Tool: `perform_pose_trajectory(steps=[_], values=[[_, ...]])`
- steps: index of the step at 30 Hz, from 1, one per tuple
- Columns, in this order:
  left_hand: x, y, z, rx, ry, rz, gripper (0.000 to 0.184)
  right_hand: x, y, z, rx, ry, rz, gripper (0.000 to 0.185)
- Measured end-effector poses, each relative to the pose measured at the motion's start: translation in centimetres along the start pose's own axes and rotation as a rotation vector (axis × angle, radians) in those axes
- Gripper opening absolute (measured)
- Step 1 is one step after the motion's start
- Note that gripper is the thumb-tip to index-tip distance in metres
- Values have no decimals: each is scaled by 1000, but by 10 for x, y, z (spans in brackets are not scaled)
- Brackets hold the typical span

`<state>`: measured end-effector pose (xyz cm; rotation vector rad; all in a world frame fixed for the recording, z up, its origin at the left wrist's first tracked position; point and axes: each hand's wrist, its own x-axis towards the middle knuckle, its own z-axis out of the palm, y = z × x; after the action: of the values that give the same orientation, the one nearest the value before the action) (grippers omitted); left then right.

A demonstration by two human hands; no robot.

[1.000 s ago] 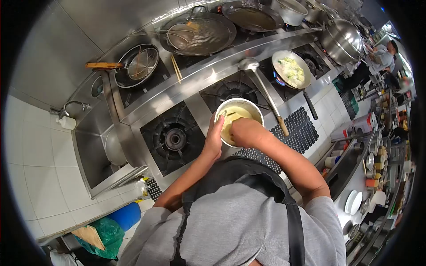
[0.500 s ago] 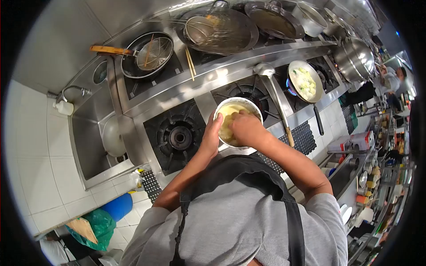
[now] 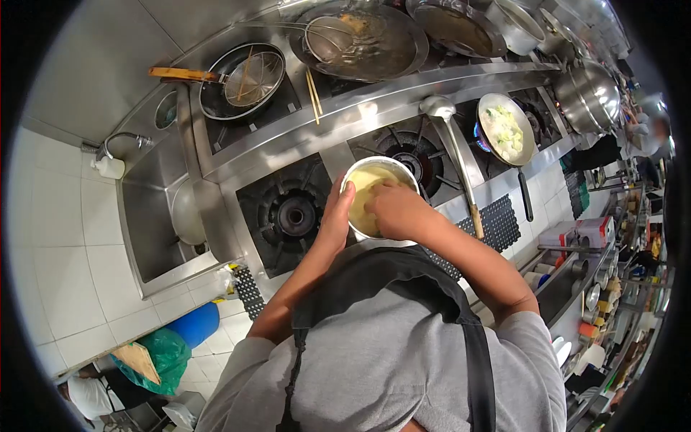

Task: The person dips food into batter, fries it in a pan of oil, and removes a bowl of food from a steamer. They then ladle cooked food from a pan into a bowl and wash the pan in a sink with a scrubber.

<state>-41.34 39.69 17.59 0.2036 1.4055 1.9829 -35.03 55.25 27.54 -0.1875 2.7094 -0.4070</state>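
Note:
A white-rimmed bowl [image 3: 351, 173] holding a pale yellow liquid mixture [image 3: 366, 178] is close to my body, in front of the stove. My left hand [image 3: 337, 217] grips its left side, with the thumb up at the rim. Inside the bowl is my right hand [image 3: 397, 209], its fingers curled down to the mixture. The fingertips are hidden, so anything between them cannot be made out. A long-handled ladle [image 3: 453, 147] lies across the stove to the right of the bowl.
A pan of pale food with green pieces [image 3: 507, 133] sits over a blue flame. Bare burners [image 3: 295, 216] flank the bowl. Behind are a large wok of liquid [image 3: 389, 50], a strainer over a pan [image 3: 252, 78] and chopsticks [image 3: 314, 96]. A sink [image 3: 147, 237] is left.
The camera view has shifted slightly, so the stove and pans appear a little to the right. The right hand has moved slightly within the bowl; the left keeps its hold.

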Motion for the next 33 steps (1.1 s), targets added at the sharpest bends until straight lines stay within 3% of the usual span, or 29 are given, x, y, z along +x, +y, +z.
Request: perform_pose_trajectory(steps=[4, 5, 6, 8, 11, 14, 18, 20, 22, 25, 28, 30, 31, 33], values=[[-4, -5, 14, 11, 42, -6, 60, 4, 9, 35, -98, 208, 82, 50], [-2, -9, 15, -44, 9, -29, 66, 7, 10, 41, -98, 236, 118, 51], [-1, -11, 16, -98, -25, -54, 72, 6, 8, 39, -142, 262, 131, 35], [-1, -13, 18, -101, -16, -54, 73, 5, 12, 47, -240, 361, 97, 32], [0, -14, 22, -19, 8, -47, 73, 0, 17, 41, -103, 386, 56, 31], [0, -10, 25, 37, 2, -40, 74, 10, 20, 47, -12, 260, 79, 30], [1, -11, 25, -5, -26, -31, 72, 6, 22, 46, 105, 294, 150, 30], [3, -8, 24, -12, -6, -7, 71, -6, 28, 39, 147, 462, 156, 21], [3, -4, 22, 25, 6, 6, 68, -15, 36, 19, 226, 329, 215, 29], [5, 7, 23, 76, 28, 16, 65, -19, 43, 6, 292, 370, 210, 24], [5, 13, 31, 15, 93, -21, 59, -9, 47, 18, 211, 318, 197, 21], [18, -13, 10, 36, 84, 27, 67, -7, 38, 21, 95, 218, 204, 21], [16, -5, 16, 2, 75, 17, 66, -2, 44, 36, 54, 246, 142, 23], [14, 1, 24, -17, 78, -3, 64, 10, 40, 54, -59, 291, 219, 20]])
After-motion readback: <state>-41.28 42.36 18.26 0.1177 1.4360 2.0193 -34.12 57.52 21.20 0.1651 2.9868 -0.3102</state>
